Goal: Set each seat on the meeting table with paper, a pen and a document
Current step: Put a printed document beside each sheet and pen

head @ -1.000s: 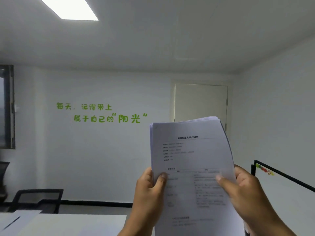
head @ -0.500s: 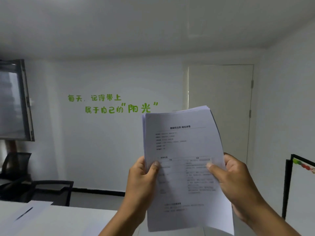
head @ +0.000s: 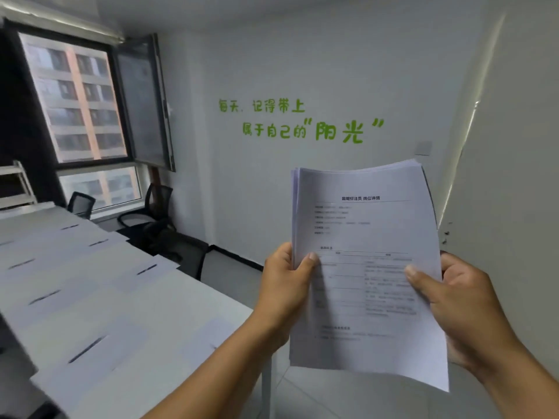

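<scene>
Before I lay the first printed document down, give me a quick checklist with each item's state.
1. Stack of white printed documents held by both hands: ok, left hand and right hand grip its sides.
2. Top sheet separated from the stack: not ok.
3. White paper sheets laid out on the long white meeting table: ok.
4. Dark pens lying on those sheets: ok.
5. Documents already at seats: cannot tell.
6. Stack over the table: not ok, it is beyond the table's end.
</scene>
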